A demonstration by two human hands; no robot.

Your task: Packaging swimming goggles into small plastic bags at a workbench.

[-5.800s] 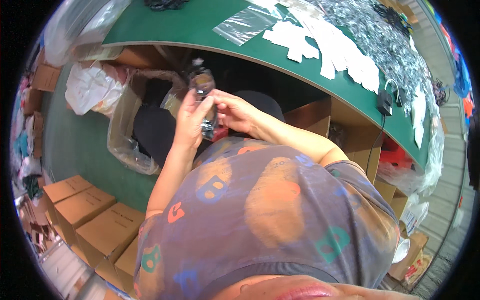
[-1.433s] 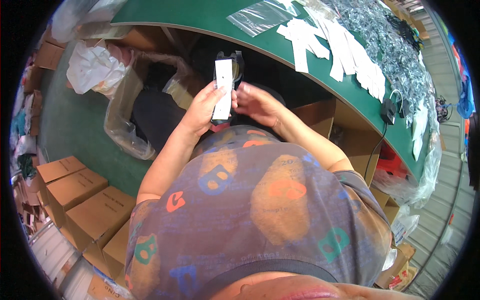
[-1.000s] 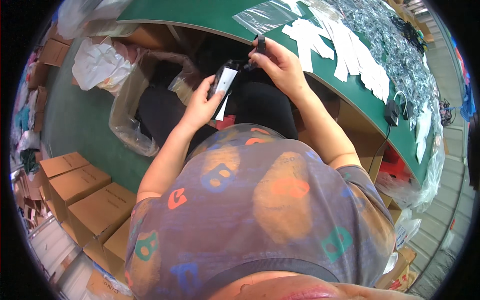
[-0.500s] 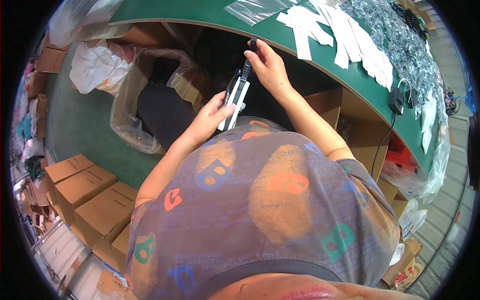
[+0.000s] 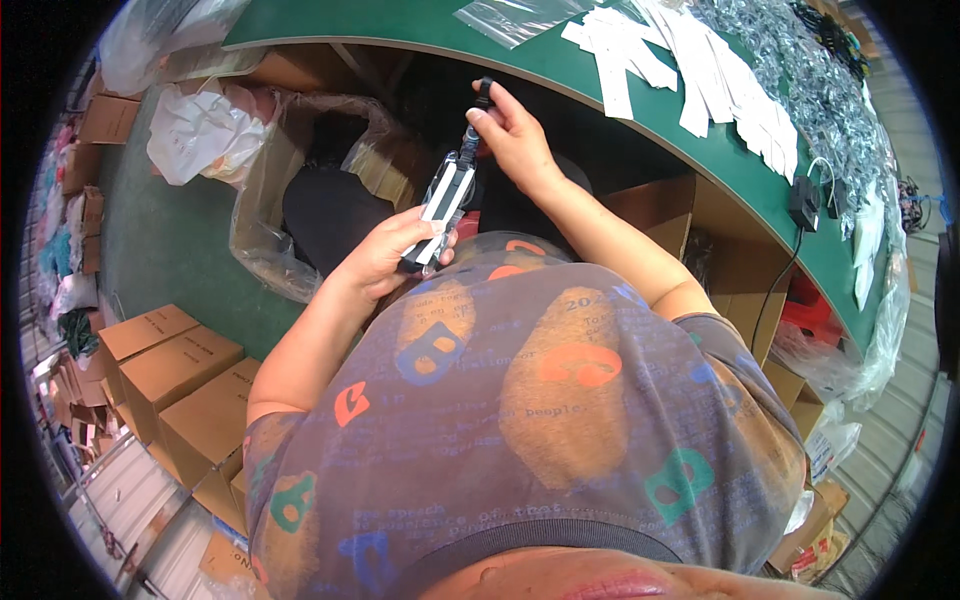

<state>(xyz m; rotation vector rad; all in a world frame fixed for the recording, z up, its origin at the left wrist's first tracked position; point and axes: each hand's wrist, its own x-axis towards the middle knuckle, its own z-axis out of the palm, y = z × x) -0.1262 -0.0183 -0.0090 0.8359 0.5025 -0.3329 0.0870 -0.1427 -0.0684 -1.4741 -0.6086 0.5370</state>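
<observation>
Above my lap I hold a slim black strap (image 5: 469,145) at a slant, with a long white card (image 5: 436,205) around its lower part. Shiny clear plastic shows along the card's edges. My left hand (image 5: 382,255) is closed round the lower end of the card, its thumb across the front. At the upper end, my right hand (image 5: 520,148) pinches the black strap between thumb and fingers, just below its looped tip. The strap's exact kind cannot be made out.
A green table (image 5: 420,52) curves across the far side, bearing white paper strips (image 5: 705,75), a heap of clear plastic packets (image 5: 790,75) and a black power adapter (image 5: 803,203). Cardboard boxes (image 5: 205,400) stand at lower left. A plastic-lined carton (image 5: 260,235) lies left of my knees.
Both hands have shifted left with the strap and card. My left hand has slid lower, and its grip now wraps the card's bottom end. The card's face has turned more toward me.
</observation>
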